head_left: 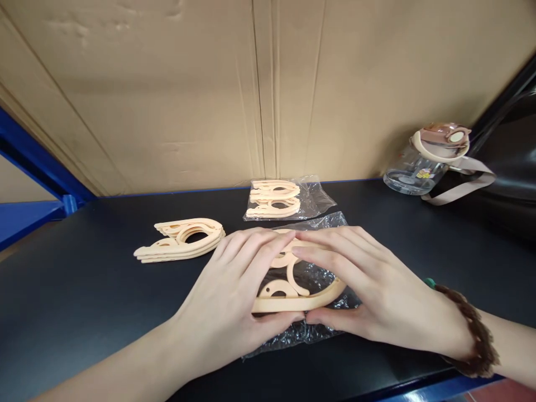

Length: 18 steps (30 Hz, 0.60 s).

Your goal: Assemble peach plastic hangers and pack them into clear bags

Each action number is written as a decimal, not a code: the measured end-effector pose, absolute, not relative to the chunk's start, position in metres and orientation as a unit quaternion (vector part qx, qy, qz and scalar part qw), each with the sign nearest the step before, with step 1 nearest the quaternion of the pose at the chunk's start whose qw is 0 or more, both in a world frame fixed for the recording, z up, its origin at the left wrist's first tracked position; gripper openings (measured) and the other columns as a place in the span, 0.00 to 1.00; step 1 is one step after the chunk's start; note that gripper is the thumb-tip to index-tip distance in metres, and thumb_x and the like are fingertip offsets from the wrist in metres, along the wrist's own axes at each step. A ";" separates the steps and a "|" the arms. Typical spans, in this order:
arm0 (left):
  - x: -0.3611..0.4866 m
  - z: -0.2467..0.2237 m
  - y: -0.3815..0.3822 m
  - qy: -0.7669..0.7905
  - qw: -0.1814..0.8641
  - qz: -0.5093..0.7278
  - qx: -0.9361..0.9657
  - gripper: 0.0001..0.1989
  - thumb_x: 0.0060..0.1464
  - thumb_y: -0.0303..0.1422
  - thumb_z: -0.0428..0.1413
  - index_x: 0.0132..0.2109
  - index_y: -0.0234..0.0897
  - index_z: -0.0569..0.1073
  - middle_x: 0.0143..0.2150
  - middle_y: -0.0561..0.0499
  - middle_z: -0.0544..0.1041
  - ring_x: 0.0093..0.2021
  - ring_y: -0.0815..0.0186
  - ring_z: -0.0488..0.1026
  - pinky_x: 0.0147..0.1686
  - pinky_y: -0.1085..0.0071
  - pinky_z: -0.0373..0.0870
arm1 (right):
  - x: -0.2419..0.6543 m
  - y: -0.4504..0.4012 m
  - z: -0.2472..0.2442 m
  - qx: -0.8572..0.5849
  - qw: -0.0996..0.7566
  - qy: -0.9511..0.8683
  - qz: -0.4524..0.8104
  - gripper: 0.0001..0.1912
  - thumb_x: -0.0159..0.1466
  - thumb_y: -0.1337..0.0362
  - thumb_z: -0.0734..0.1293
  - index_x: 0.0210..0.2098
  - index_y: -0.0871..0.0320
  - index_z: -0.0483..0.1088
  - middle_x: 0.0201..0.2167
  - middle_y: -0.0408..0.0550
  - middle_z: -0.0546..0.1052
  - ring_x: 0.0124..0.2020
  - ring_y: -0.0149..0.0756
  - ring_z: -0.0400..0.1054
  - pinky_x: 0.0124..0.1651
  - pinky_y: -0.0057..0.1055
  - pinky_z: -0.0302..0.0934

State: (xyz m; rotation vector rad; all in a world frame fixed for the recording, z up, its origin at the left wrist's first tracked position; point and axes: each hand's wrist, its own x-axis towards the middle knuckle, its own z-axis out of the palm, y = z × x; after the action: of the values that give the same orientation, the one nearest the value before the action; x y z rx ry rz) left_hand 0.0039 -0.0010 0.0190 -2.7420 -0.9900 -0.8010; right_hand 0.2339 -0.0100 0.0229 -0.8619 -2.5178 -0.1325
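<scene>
A beige folding hanger (288, 304) lies between my two hands, its curved arm and small round piece showing through the gap. My left hand (232, 287) is closed around its left side, thumb along the near edge and fingers over the far edge. From the other side my right hand (377, 285) grips it the same way, and the fingertips of both hands nearly meet. Beneath the hanger a clear plastic bag (320, 334) is spread, crinkled. My fingers hide part of the hanger, so I cannot tell whether more than one is stacked there.
To the left, several folded beige hangers (182, 254) are stacked on the black tabletop (96, 301). Behind my hands lies a clear bag with beige hangers (274, 209) inside. A transparent bottle (419, 170) with a strap stands back right. Cardboard (167, 100) walls the rear.
</scene>
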 end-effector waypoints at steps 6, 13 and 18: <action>0.000 0.016 0.000 -0.357 0.030 -0.258 -0.897 0.45 0.56 0.50 0.57 0.70 0.41 0.41 0.68 0.40 0.59 0.66 0.45 0.57 0.62 0.47 0.58 | 0.242 -0.003 0.033 -0.319 0.241 -0.912 -0.085 0.32 0.61 0.57 0.69 0.61 0.55 0.58 0.56 0.53 0.73 0.55 0.48 0.67 0.55 0.47 0.62; -0.025 0.022 0.007 -0.396 -0.081 -0.129 -0.905 0.29 0.67 0.45 0.44 0.70 0.53 0.46 0.74 0.54 0.44 0.72 0.52 0.45 0.65 0.49 0.57 | 0.324 0.033 0.059 -0.476 0.180 -0.860 -0.038 0.33 0.56 0.50 0.69 0.59 0.52 0.61 0.51 0.54 0.76 0.44 0.49 0.74 0.41 0.41 0.69; -0.040 0.028 0.017 -0.379 -0.125 -0.017 -0.917 0.39 0.59 0.53 0.52 0.71 0.55 0.45 0.73 0.53 0.46 0.70 0.50 0.50 0.61 0.51 0.64 | 0.351 0.036 0.059 -0.549 0.095 -0.828 0.070 0.30 0.54 0.58 0.72 0.55 0.50 0.64 0.40 0.50 0.81 0.29 0.38 0.76 0.25 0.27 0.67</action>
State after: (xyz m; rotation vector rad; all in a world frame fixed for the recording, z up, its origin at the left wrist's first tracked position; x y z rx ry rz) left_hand -0.0404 0.0173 0.0275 -3.1352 -1.2943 -0.0578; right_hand 0.3514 0.0363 0.0592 -1.6267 -2.4543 0.2080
